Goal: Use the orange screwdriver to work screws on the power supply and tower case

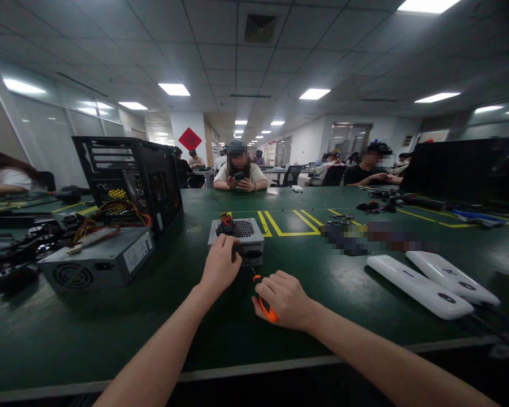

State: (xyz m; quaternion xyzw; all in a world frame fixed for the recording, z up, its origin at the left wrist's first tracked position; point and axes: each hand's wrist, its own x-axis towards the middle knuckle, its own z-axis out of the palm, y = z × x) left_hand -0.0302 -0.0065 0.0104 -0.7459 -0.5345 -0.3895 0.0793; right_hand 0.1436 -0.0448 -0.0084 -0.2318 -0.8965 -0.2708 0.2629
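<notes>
A small grey power supply unit with a perforated top sits on the green table in front of me. A bundle of coloured cables lies on its top left part. My left hand grips the near left corner of the unit, fingers bent over its edge. In my right hand is a screwdriver with an orange and black handle, the fingers wrapped round it. Its thin shaft points up toward the unit's near face. I cannot tell whether the tip touches a screw.
At left stand an open black computer case and a larger power supply with loose wires. Two white devices lie at right, near a dark monitor. Tools lie beyond. A person sits across the table.
</notes>
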